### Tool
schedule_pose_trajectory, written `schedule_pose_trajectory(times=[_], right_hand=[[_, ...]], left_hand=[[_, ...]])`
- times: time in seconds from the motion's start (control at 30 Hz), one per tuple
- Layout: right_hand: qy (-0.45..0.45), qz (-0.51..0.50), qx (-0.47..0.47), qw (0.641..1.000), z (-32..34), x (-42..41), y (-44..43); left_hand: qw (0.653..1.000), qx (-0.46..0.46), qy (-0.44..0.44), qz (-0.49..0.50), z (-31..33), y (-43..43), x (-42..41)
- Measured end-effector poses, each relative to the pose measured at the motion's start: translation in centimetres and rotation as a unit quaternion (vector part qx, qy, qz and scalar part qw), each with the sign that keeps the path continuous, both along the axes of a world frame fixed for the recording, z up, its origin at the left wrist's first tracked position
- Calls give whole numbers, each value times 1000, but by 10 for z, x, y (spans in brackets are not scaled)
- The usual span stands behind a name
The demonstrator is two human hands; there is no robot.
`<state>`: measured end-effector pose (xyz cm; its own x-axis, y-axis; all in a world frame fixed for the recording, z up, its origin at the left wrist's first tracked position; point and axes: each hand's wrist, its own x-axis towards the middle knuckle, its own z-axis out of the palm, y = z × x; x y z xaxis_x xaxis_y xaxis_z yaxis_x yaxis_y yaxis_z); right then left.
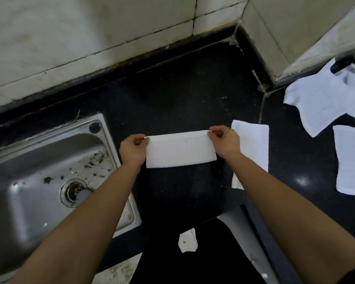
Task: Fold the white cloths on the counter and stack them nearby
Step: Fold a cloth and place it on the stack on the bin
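A white cloth [180,149], folded into a long rectangle, sits in the middle of the black counter [182,95]. My left hand [132,149] pinches its far left corner and my right hand [224,141] pinches its far right corner. A second folded white cloth [253,144] lies flat just right of my right hand, partly under my forearm. Further right lies another flat white cloth [351,160]. A crumpled white cloth [324,95] rests at the back right by the wall corner.
A steel sink [39,171] with a drain and debris is set into the counter at the left. Tiled walls [90,33] close off the back and the right corner. Below the front edge I see the floor and a scrap of white material [188,241].
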<state>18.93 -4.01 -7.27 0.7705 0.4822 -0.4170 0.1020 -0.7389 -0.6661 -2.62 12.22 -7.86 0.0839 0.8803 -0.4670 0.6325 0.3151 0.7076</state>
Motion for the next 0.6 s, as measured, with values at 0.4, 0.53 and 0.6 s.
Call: schedule_pose_trajectory(times=[0.4,0.53,0.6], right_hand=[[-44,29,-145,988,16,-21,-11],[1,49,-189,981,18,-21,-7],[52,18,-172,984,17,-16,-6]], left_hand=[[819,350,188,-415,8,-22,-16],[734,328,236,-546,-3,-31,-12],[719,314,253,-566,-12,-35,-12]])
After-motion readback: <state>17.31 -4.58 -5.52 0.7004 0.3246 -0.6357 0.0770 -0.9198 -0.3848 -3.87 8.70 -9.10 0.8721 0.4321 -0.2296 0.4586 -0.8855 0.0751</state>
